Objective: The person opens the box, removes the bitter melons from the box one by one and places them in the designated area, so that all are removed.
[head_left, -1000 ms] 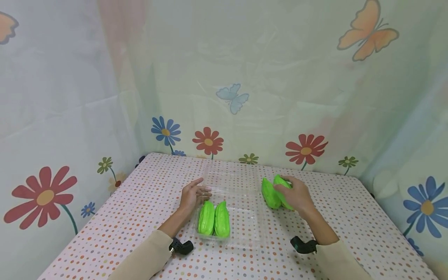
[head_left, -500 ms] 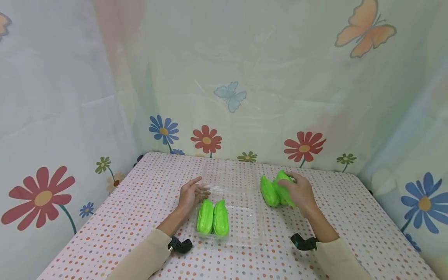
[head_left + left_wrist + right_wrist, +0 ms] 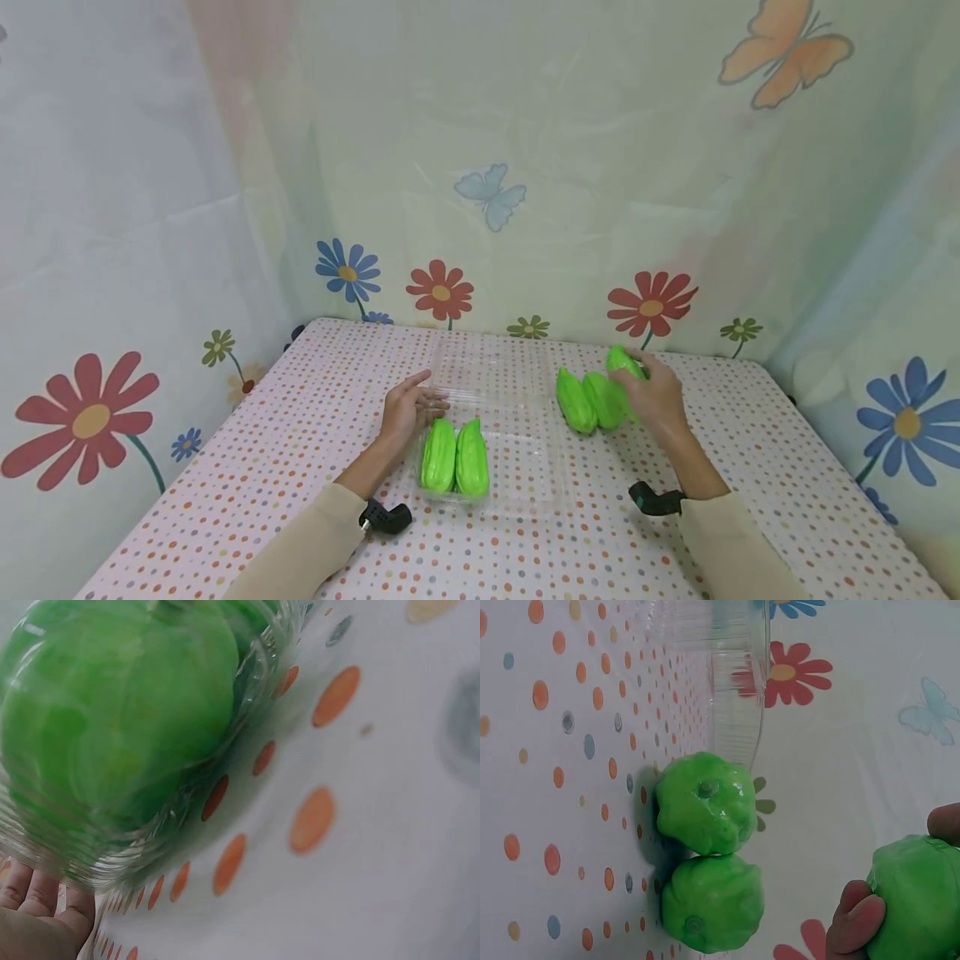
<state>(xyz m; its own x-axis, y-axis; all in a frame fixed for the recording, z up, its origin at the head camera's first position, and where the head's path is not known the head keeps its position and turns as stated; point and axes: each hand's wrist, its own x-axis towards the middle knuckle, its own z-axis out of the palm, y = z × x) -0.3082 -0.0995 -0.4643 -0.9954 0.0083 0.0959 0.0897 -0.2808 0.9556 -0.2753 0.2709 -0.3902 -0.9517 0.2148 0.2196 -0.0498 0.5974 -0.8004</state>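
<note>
My right hand (image 3: 660,396) grips a green ridged bitter melon (image 3: 624,362) by its upper part, raised above the table; in the right wrist view its fingers wrap the melon (image 3: 915,896). Two more bitter melons lie close together on the table to its left, one outer (image 3: 574,402) and one nearer the hand (image 3: 602,398). A clear plastic box (image 3: 525,462) stands open, with two bitter melons (image 3: 439,456) side by side in its left half. My left hand (image 3: 405,411) rests at the box's left wall with relaxed fingers (image 3: 41,896), seen at the wall in the left wrist view.
The box's clear lid (image 3: 491,367) is folded back behind it. A dotted cloth covers the table (image 3: 300,467). A flower-printed curtain (image 3: 480,108) stands close behind the table and along both sides.
My right hand has lifted one bitter melon up and away to the right, so the one beside it shows more. The left hand has stayed at the box.
</note>
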